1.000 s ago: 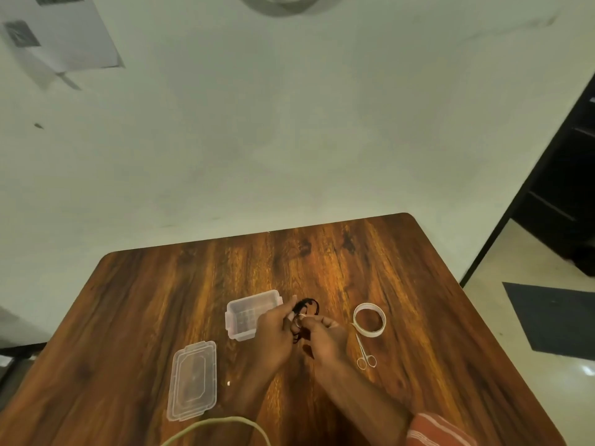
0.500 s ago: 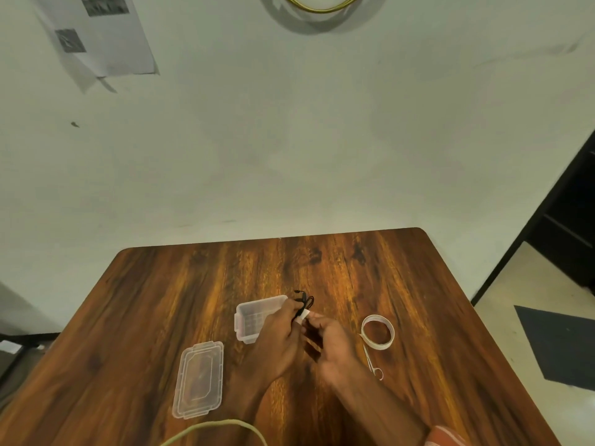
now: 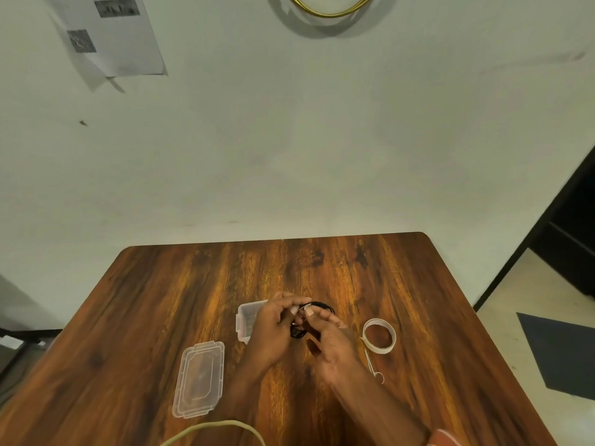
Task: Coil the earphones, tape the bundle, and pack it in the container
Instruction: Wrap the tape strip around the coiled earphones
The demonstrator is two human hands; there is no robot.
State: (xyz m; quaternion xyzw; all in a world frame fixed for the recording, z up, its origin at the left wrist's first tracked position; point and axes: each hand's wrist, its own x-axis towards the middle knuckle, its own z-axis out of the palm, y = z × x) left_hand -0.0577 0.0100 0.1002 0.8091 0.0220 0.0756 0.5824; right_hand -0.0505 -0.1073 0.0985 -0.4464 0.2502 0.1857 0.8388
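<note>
Both hands meet over the middle of the wooden table (image 3: 193,291). My left hand (image 3: 273,329) and my right hand (image 3: 331,342) pinch a coiled bundle of black earphones (image 3: 322,306), with a small white piece of tape at the fingertips. Most of the bundle is hidden behind the fingers. A clear plastic container (image 3: 248,320) stands open just left of my left hand, partly covered by it. Its clear lid (image 3: 199,378) lies flat nearer the front left. A roll of white tape (image 3: 379,335) lies to the right of my right hand.
Small metal scissors (image 3: 373,368) lie just in front of the tape roll. A pale cord (image 3: 212,428) loops at the table's front edge. The table's right edge drops to a floor with a dark mat (image 3: 560,352). A wall stands behind the table.
The camera tilted up a little, so the table sits lower in view. My hands stayed together on the bundle, and my fingers shifted with the white tape piece against the coil.
</note>
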